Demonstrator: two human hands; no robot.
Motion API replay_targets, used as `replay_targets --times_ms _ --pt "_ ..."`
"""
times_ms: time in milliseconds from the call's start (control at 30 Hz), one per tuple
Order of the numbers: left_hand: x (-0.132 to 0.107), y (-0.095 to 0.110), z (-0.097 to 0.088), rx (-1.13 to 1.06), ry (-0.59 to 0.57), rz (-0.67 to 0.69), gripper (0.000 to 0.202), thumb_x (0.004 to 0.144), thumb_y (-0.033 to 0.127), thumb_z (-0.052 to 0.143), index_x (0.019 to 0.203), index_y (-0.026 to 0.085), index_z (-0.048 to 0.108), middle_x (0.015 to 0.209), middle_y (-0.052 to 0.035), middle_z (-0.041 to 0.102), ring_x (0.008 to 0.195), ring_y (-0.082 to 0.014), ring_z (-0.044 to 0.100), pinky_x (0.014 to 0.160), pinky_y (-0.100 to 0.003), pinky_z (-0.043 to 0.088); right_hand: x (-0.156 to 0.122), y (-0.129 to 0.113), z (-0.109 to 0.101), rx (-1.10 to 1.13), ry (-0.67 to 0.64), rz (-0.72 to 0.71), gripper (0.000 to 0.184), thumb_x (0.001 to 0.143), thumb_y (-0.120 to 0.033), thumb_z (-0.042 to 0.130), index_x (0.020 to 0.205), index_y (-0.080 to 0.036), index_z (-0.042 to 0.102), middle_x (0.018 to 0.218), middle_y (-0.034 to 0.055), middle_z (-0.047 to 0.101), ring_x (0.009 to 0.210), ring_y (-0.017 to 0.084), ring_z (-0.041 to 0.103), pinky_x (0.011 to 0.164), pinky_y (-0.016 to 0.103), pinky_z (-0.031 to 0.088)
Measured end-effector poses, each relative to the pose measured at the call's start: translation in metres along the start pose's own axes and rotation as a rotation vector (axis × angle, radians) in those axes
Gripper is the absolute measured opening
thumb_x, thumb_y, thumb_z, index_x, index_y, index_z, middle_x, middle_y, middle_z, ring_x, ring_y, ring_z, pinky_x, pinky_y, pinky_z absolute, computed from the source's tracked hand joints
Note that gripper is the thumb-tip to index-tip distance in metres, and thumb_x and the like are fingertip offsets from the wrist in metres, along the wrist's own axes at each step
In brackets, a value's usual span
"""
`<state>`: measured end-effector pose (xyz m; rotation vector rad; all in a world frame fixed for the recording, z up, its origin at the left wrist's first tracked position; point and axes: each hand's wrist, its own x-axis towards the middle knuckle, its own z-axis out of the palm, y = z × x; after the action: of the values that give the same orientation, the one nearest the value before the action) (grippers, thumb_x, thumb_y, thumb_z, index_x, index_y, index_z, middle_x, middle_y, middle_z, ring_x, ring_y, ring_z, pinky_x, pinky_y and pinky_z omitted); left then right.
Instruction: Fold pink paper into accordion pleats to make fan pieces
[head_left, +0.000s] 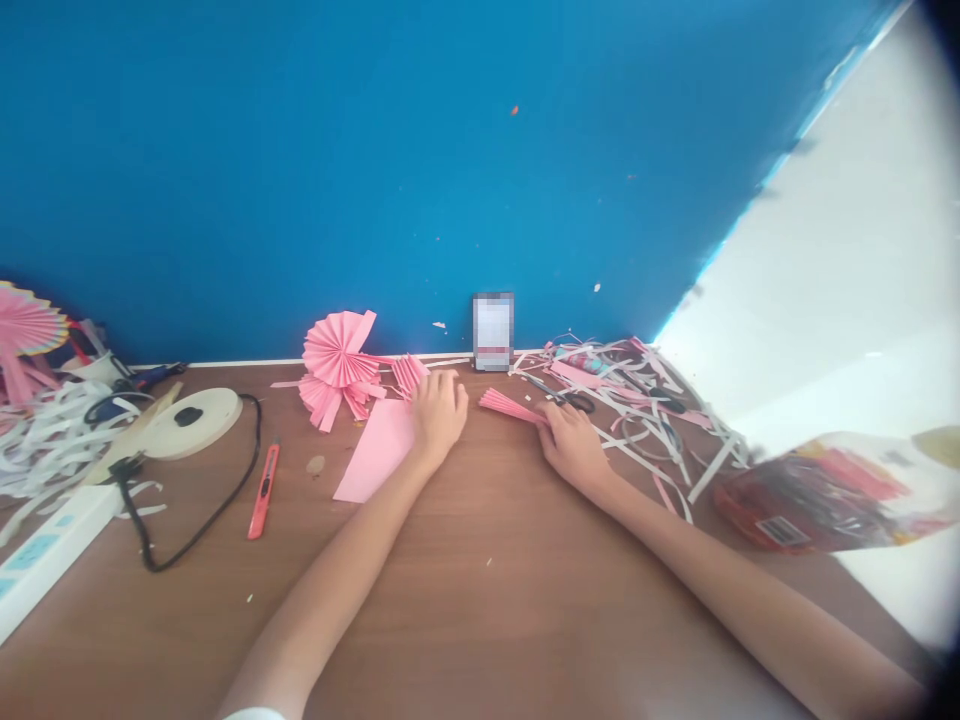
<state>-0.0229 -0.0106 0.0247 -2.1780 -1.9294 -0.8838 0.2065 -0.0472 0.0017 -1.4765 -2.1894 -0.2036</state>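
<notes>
- From the head view, the pink folded strip [511, 405] could get squashed, I think, if the right hand [576, 442] squeezes too hard.
- The scissors [562, 393] are just behind that hand, so a quick move could bump them or nick a finger.
- The flat pink sheet [377, 452] could get bent if the left hand [441, 415] or its wrist leans on it.
- The phone [493, 333] stands up by the blue wall [360, 170], and a knock could make it fall.
- The folded strip sits between the two hands. The right fingers seem to pinch its right end, and its wider end points at the left hand.
- The left hand bends over the edge of another folded pink piece [409, 376]; I can't tell if it grips it.
</notes>
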Motion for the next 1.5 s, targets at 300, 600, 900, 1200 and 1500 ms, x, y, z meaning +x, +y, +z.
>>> replay_targets --times_ms 300,600,900,1200,1500 --pt "0.023 -0.059 -0.004 0.291 -0.042 -0.222 0.050 0.089 0.023 0.038 0.136 0.007 0.034 0.117 -0.0230 0.056 0.109 -0.0355 0.053 0.088 -0.045 0.037 0.000 -0.002 -0.002 -0.019 -0.034 -0.050 0.023 0.092 -0.016 0.039 0.106 -0.018 0.057 0.095 0.0065 0.065 0.087 0.020 0.052 0.076 0.030 0.030" --pt "0.030 -0.059 0.000 0.190 -0.122 -0.306 0.049 0.082 0.039 0.052 0.122 0.012 0.042 0.101 -0.0168 0.065 0.105 -0.0357 0.056 0.091 -0.049 0.034 0.000 -0.001 0.001 -0.017 -0.042 -0.053 0.022 0.092 -0.016 0.039 0.106 -0.018 0.056 0.095 0.0058 0.065 0.088 0.020 0.054 0.076 0.030 0.029" --pt "0.028 -0.034 -0.008 0.055 -0.186 -0.050 0.033 0.084 0.011 0.042 0.115 0.020 0.048 0.091 -0.0077 0.067 0.096 -0.0268 0.061 0.089 -0.041 0.038 -0.001 -0.003 -0.002 0.034 -0.041 -0.012 0.026 0.091 -0.021 0.040 0.113 -0.018 0.054 0.091 0.0058 0.066 0.083 0.020 0.058 0.073 0.029 0.033" --pt "0.020 -0.011 -0.006 -0.214 -0.125 0.101 0.024 0.091 0.018 0.039 0.114 0.021 0.045 0.104 -0.0081 0.064 0.092 -0.0244 0.063 0.076 -0.033 0.045 -0.004 -0.006 -0.006 0.058 -0.165 -0.104 0.030 0.096 -0.027 0.033 0.116 -0.019 0.054 0.080 0.0054 0.070 0.072 0.019 0.063 0.060 0.026 0.031" --pt "0.007 -0.006 0.013 -0.663 0.010 0.012 0.015 0.086 0.021 0.051 0.101 0.022 0.046 0.091 -0.0014 0.061 0.078 -0.0141 0.058 0.075 -0.028 0.047 0.001 0.000 -0.011 0.411 -0.211 -0.007 0.026 0.094 -0.036 0.040 0.105 -0.024 0.059 0.067 -0.0011 0.065 0.057 0.015 0.056 0.057 0.025 0.036"
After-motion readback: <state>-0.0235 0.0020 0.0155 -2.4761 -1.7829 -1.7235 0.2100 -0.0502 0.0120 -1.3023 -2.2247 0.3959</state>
